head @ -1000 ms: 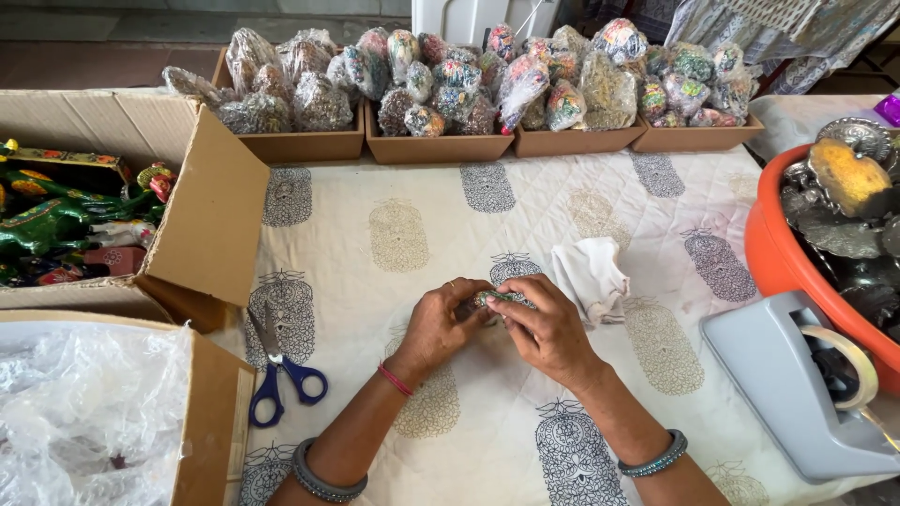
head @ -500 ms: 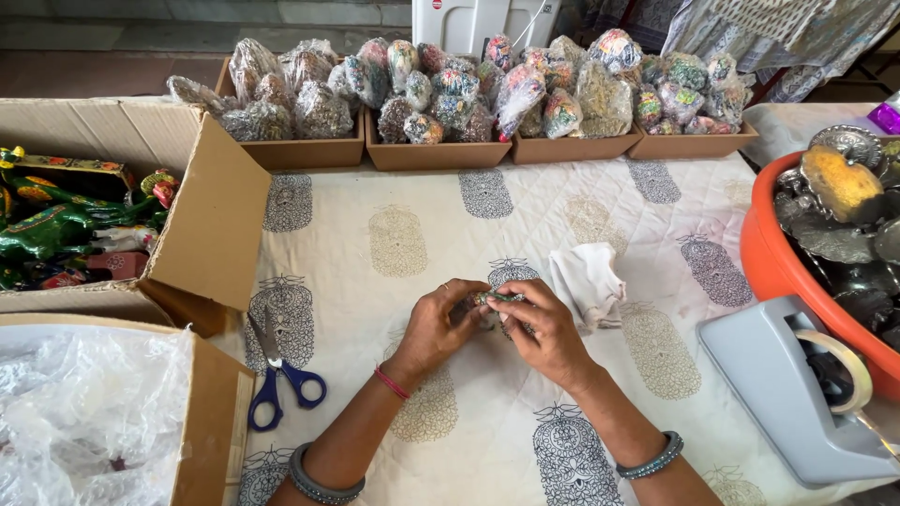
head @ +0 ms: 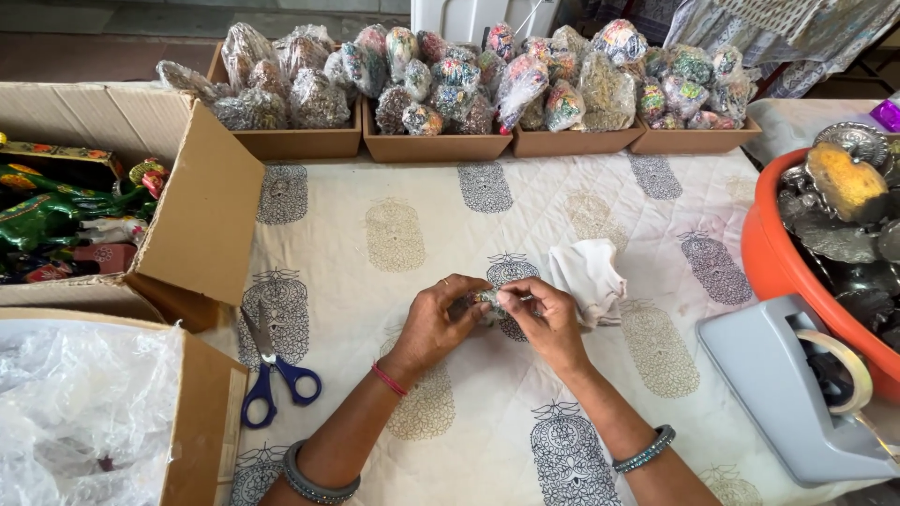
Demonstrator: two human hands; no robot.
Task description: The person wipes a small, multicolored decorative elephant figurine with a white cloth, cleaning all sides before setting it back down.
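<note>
Pinching one small wrapped trinket (head: 487, 302) between them above the bench (head: 394, 234), left hand (head: 439, 319) and right hand (head: 546, 317) keep fingers closed on it. Loose grip could drop it beside the white cloth (head: 589, 277), I judge.

Cream tablecloth (head: 394, 300), grey-and-tan block motifs; blue-handled scissors (head: 272, 375); orange tub (head: 764, 262); white cloth (head: 589, 279) (plain).
</note>
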